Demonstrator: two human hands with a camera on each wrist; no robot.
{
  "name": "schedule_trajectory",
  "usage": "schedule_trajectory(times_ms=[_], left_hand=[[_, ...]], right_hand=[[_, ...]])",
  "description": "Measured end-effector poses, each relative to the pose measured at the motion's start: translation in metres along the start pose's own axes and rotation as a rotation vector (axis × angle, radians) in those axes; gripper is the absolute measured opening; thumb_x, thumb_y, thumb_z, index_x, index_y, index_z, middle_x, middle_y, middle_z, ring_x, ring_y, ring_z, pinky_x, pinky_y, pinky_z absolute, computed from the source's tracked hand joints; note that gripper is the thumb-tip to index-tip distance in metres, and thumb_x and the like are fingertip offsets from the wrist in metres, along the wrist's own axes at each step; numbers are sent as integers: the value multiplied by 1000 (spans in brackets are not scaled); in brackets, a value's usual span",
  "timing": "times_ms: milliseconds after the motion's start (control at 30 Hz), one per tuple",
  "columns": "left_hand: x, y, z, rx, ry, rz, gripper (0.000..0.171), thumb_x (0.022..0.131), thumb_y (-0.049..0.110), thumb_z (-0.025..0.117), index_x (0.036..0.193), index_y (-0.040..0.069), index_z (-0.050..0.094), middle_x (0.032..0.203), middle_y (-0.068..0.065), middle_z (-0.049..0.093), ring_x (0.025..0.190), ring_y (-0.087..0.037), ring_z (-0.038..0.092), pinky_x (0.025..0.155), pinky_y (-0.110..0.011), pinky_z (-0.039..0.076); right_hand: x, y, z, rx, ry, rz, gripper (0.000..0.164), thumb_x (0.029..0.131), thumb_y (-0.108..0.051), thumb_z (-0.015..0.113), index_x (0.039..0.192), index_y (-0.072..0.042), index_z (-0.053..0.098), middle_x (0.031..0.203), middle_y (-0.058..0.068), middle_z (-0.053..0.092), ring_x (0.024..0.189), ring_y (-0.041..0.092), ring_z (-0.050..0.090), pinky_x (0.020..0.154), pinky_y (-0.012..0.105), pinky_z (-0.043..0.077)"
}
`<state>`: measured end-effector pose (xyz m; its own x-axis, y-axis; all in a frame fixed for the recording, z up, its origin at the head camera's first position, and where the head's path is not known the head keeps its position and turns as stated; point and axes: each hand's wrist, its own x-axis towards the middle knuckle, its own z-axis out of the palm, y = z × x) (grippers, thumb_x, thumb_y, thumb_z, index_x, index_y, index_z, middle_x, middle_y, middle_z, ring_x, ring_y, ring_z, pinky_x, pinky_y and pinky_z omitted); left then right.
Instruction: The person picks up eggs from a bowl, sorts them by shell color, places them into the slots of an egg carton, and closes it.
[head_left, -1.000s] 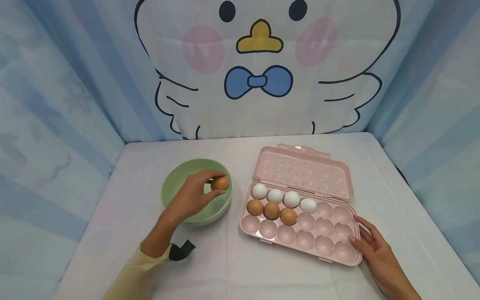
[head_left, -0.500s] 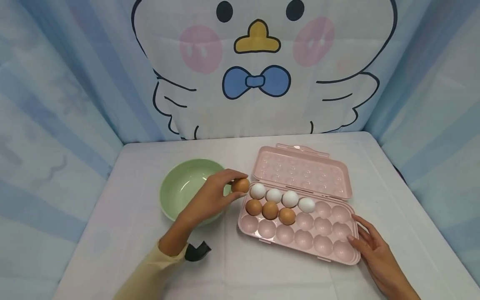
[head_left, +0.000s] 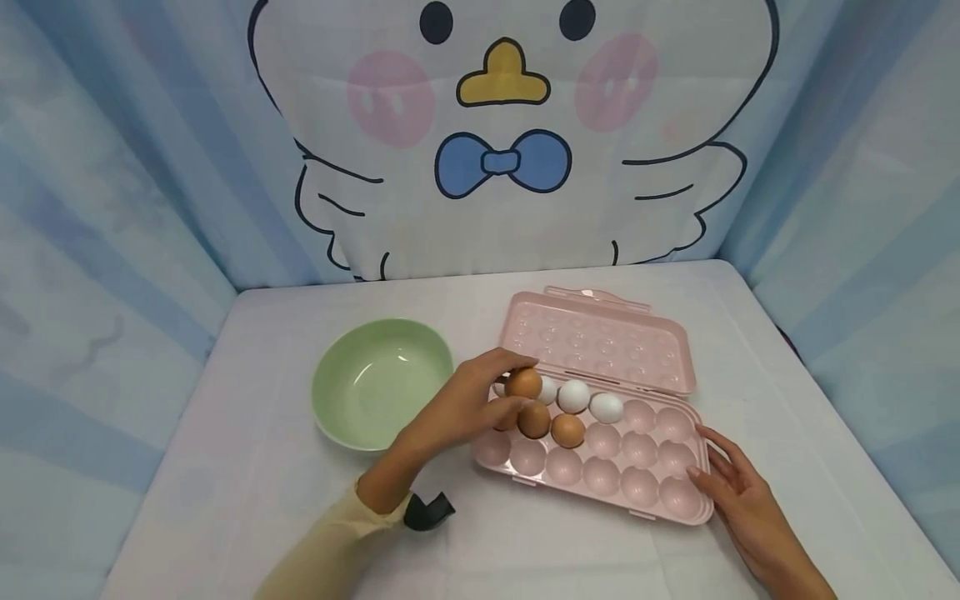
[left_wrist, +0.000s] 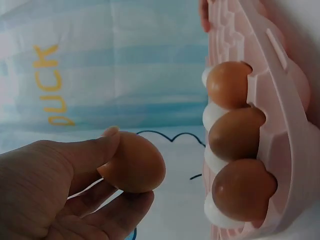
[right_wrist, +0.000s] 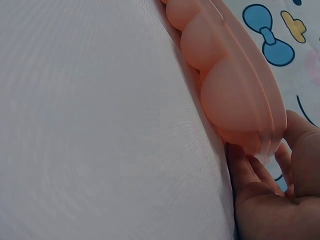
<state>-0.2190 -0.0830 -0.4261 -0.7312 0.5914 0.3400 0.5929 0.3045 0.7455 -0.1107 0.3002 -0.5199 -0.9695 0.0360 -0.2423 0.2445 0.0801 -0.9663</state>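
My left hand (head_left: pixel 459 410) pinches a brown egg (head_left: pixel 523 383) between thumb and fingers, over the left end of a pink egg carton (head_left: pixel 602 477). In the left wrist view this egg (left_wrist: pixel 137 162) appears apart from the carton's row of three brown eggs (left_wrist: pixel 235 132). A back row of white eggs (head_left: pixel 573 396) sits behind them, partly hidden by my hand in the head view. My right hand (head_left: pixel 750 504) grips the carton's right end, thumb at the rim and fingers reaching beneath it in the right wrist view.
A green bowl (head_left: pixel 352 404) stands left of the carton with nothing visible in it. The carton's lid (head_left: pixel 600 337) lies folded back behind it. Cups at the carton's right and front hold no eggs. A curtain with a cartoon duck (head_left: pixel 502 233) hangs behind the white table (head_left: pixel 247 467).
My left hand has carried the brown egg rightward, from over the green bowl to over the carton's left end. My right hand stays on the carton. The head view has shifted slightly.
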Motion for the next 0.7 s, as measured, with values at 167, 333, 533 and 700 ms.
schedule_trajectory(times_ms=[167, 333, 533, 700], left_hand=[[10, 3, 17, -44, -38, 4, 44, 90, 0, 78, 132, -2, 63, 125, -10, 65, 108, -19, 63, 94, -33, 55], [20, 6, 34, -82, -74, -1, 42, 90, 4, 80, 129, -1, 64, 122, -8, 65, 108, -18, 62, 94, -31, 55], [29, 8, 54, -116, -113, -41, 44, 89, 3, 82, 129, 1, 65, 122, -7, 65, 107, -15, 63, 90, -33, 57], [34, 6, 72, -83, -141, 16, 44, 88, 7, 84, 127, 2, 66, 121, -7, 67, 108, -11, 63, 91, -28, 55]], right_hand=[[-1, -1, -1, -20, 3, -2, 72, 104, -21, 67, 164, -26, 27, 166, 29, 12, 122, -12, 43, 93, 10, 45], [0, -2, -2, -46, -2, 3, 73, 104, -24, 67, 164, -26, 26, 167, 28, 12, 136, 2, 40, 94, 11, 45], [2, -3, -3, -63, -1, 25, 74, 104, -26, 67, 164, -26, 25, 168, 24, 13, 146, 21, 33, 93, 11, 46], [1, -1, -4, -52, 1, 19, 72, 104, -23, 66, 164, -25, 26, 167, 23, 15, 143, 18, 36, 94, 12, 46]])
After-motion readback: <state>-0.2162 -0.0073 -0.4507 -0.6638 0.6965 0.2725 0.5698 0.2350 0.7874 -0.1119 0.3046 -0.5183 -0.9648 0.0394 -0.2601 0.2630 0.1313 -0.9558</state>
